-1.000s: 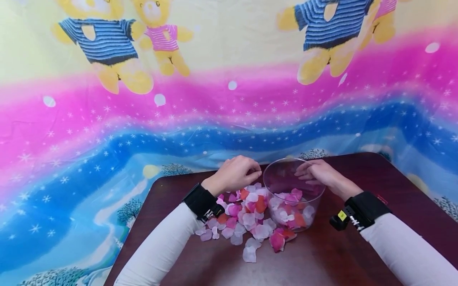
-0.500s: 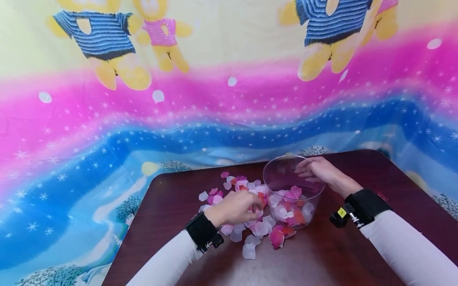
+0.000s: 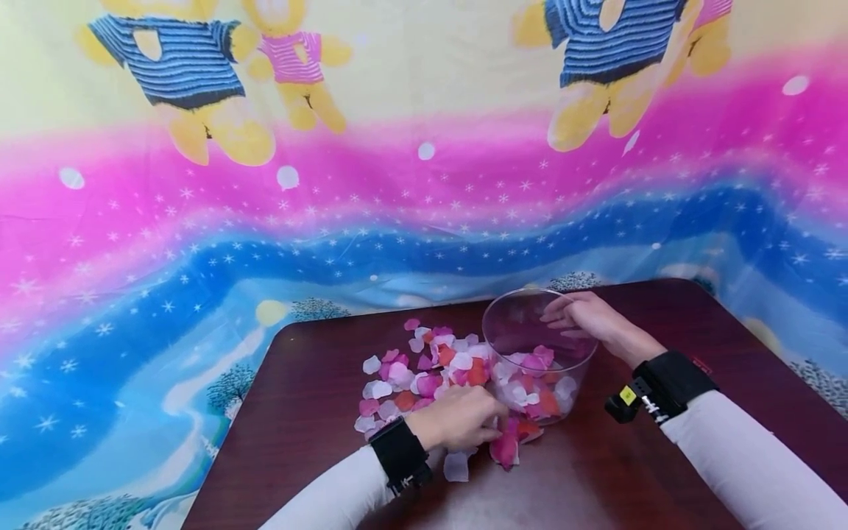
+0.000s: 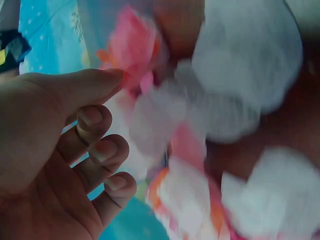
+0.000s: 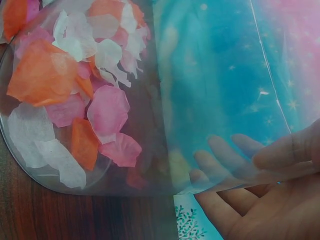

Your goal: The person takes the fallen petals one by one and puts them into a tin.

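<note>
- Both hands are by the clear tub [image 3: 506, 324]: the left hand [image 3: 464, 418] is in front of it, to its left, and the right hand [image 3: 592, 318] is at its right side.
- Behind the tub, all the way across, hangs a bright cloth [image 3: 424, 199] with bears in stripy shirts, snowflakes and little trees.
- Left of the tub, lots of loose petals [image 3: 427, 384] lie on the shiny brown table [image 3: 550, 486]. They are pink, white and orange-red.
- In front of the tub and to its left is the black band [image 3: 400, 447] on the left wrist, then one white petal [image 3: 456, 467].
- The left hand has bent fingers, and its thumb tip is right at a pink petal [image 3: 506, 450]. That view is blurry, so I can't tell if it has hold of the petal.
- That pink petal is just in front of the tub.
- The tub stands upright, with a heap of mixed petals [image 3: 546, 401] at the bottom.
- The right hand holds the tub near its rim. Its fingers show through the plastic.
- Right of the tub come another black band [image 3: 679, 383] and a white sleeve [image 3: 742, 442].
</note>
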Tool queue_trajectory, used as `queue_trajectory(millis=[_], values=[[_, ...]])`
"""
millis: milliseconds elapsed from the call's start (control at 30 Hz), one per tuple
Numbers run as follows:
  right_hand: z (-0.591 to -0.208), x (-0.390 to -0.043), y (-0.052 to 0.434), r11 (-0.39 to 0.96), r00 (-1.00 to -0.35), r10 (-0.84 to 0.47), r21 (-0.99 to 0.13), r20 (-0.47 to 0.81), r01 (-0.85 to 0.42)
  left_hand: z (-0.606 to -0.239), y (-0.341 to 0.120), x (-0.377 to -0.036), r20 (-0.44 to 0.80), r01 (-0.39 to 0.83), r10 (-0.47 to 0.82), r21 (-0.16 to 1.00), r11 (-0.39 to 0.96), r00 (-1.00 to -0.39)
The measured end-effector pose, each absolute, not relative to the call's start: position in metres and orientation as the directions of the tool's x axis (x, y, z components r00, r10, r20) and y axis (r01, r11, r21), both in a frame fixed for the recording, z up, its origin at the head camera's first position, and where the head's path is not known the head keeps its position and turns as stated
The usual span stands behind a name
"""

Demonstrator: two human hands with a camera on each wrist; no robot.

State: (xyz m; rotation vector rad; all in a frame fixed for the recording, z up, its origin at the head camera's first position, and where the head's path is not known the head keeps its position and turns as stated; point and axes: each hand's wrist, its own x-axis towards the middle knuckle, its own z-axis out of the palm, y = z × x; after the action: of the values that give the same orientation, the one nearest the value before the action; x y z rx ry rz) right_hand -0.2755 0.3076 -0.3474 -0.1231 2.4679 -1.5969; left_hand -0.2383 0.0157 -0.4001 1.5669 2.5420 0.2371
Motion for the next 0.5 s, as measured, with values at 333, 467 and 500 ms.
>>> queue_trajectory(millis=[333, 467, 500], values=[[-0.345, -0.277, 0.308, 0.41, -0.977, -0.18, -0.911, -0.117, 0.034, -0.357, -0.032, -0.265, 0.066, 0.797, 0.807, 0.221, 0.561, -0.587], [-0.347, -0.277, 0.308, 0.418, -0.977, -0.18, -0.908, -0.115, 0.029, -0.334, -0.046, -0.271, 0.092, 0.778, 0.779, 0.194, 0.597, -0.62], [-0.348, -0.276, 0.308, 0.421, -0.977, -0.182, -0.907, -0.114, 0.027, -0.328, -0.048, -0.272, 0.101, 0.777, 0.776, 0.193, 0.599, -0.623]])
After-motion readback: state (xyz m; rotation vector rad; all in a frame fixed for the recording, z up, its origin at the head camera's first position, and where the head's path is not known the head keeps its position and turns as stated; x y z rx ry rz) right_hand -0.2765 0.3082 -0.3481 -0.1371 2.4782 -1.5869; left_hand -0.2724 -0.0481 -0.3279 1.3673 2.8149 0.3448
